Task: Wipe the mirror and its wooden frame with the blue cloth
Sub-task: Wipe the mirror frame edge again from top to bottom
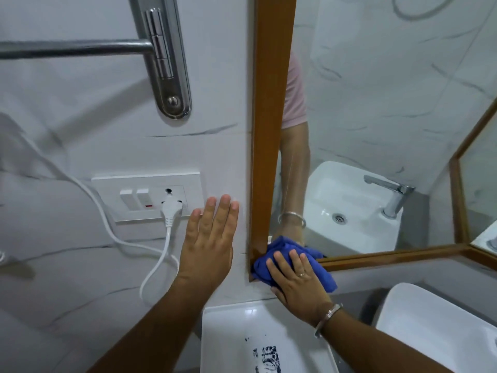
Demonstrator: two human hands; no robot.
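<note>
The mirror (376, 103) hangs on the white marbled wall, edged by a brown wooden frame (269, 117). My right hand (295, 281) presses the crumpled blue cloth (322, 273) flat against the frame's lower left corner. My left hand (212, 238) lies flat on the wall tile just left of the frame, fingers together and extended, holding nothing. The glass reflects my arm, the cloth and a basin with a tap.
A white switch plate (107, 184) with a plugged-in white cable (158, 259) sits left of my left hand. A steel towel rail bracket (166, 63) is mounted above. A white basin (430, 332) and a white tray (242, 332) lie below the mirror.
</note>
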